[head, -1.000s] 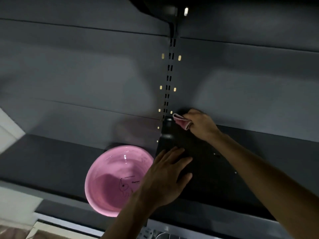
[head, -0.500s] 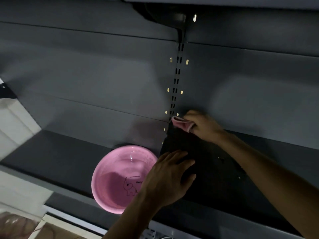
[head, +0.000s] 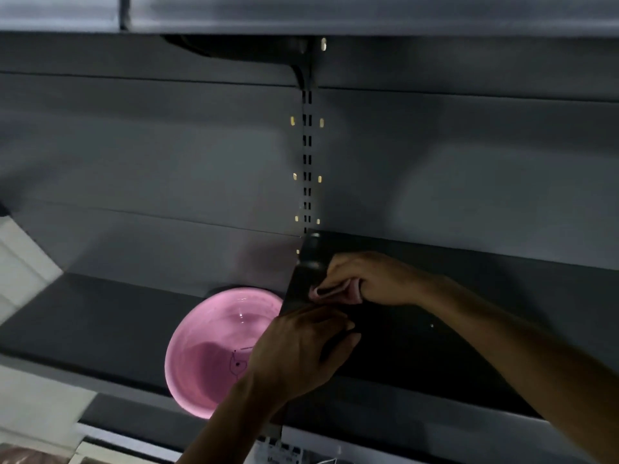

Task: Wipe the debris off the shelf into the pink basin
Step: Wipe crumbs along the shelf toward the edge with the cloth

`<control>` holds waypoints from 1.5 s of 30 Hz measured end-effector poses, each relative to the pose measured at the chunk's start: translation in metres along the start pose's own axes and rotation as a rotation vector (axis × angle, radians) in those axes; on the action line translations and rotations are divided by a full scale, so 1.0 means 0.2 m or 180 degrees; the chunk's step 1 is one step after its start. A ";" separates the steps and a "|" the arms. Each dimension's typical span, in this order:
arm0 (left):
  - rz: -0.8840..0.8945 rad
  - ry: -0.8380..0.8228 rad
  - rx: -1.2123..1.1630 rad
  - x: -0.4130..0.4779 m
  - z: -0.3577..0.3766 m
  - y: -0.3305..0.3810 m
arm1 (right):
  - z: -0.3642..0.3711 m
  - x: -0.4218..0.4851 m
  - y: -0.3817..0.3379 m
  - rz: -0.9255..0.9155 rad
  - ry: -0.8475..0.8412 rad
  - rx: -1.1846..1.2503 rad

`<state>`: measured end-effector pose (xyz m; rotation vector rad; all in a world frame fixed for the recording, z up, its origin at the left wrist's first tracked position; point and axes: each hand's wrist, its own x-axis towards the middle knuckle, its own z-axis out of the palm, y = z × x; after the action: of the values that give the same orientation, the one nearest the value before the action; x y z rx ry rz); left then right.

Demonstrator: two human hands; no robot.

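Observation:
The pink basin (head: 207, 343) sits on the lower left shelf, just left of the dark shelf (head: 435, 346). My right hand (head: 371, 279) grips a folded pink cloth (head: 335, 292) pressed on the dark shelf close to its left edge. Nearer to me, my left hand (head: 301, 349) rests at the shelf's left front edge, fingers curled, partly covering the basin's right rim. I cannot tell whether it grips the edge. Small pale specks (head: 432, 325) lie on the dark shelf to the right of the cloth.
A slotted metal upright (head: 307, 162) runs down the grey back panel above the shelf corner. Another shelf (head: 335, 15) hangs overhead. A white surface (head: 23, 262) shows at the far left, and price-tag strips (head: 284, 450) line the front rail below.
My right hand has dragged the cloth from the back corner forward along the shelf's left edge, toward my left hand. The view has tilted up, showing the shelf above.

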<state>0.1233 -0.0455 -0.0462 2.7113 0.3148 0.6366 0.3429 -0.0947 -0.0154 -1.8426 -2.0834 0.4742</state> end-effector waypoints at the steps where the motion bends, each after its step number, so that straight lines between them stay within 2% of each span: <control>1: 0.0008 -0.0050 0.0026 0.00 0.00 0.00 | -0.05 -0.04 0.05 0.0156 0.0199 -0.0006; 4: 0.0000 -0.0130 0.0068 0.01 0.00 0.00 | -0.21 -0.16 0.27 0.0680 0.0846 -0.0372; 8: 0.0008 -0.0202 0.0131 0.03 0.01 0.01 | -0.18 -0.29 0.48 0.1096 0.0925 -0.0646; 11: -0.0070 -0.0167 0.0153 0.03 0.01 0.00 | -0.07 -0.32 0.40 0.0764 0.0983 -0.0630; 17: -0.0143 -0.0090 0.0226 0.02 0.03 -0.02 | -0.06 -0.39 0.10 0.0688 0.0457 -0.0405; 20: -0.0128 -0.0149 0.0263 0.02 0.03 -0.03 | -0.17 -0.43 0.14 0.0750 0.0972 -0.0239; 23: -0.0126 -0.0186 0.0306 0.02 0.03 -0.03 | -0.29 -0.53 0.22 0.1302 0.1343 -0.0068; 27: -0.0169 -0.0228 0.0299 0.02 0.03 -0.03 | -0.24 -0.69 0.34 0.2124 0.1058 -0.0254; 30: -0.0150 -0.0262 0.0294 0.02 0.03 -0.04 | -0.12 -0.70 0.33 0.2015 0.1321 -0.0218; 34: -0.0185 -0.0387 0.0306 0.02 0.03 -0.04 | 0.03 -0.64 0.18 0.1641 0.1346 -0.0367; 39: -0.0054 -0.0362 0.0175 0.02 0.03 -0.04 | 0.11 -0.58 -0.06 0.1368 0.1035 -0.0340; 41: -0.0002 -0.0321 0.0111 0.01 0.03 -0.05 | 0.09 -0.58 -0.12 0.1493 0.1023 -0.0272; 45: 0.0106 -0.0257 0.0039 0.01 0.04 -0.07 | -0.03 -0.73 -0.11 0.2374 0.1821 -0.0247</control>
<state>0.1272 -0.0344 -0.0566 2.7504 0.2545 0.5341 0.3432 -0.2416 -0.0036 -2.4062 -1.0298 0.0002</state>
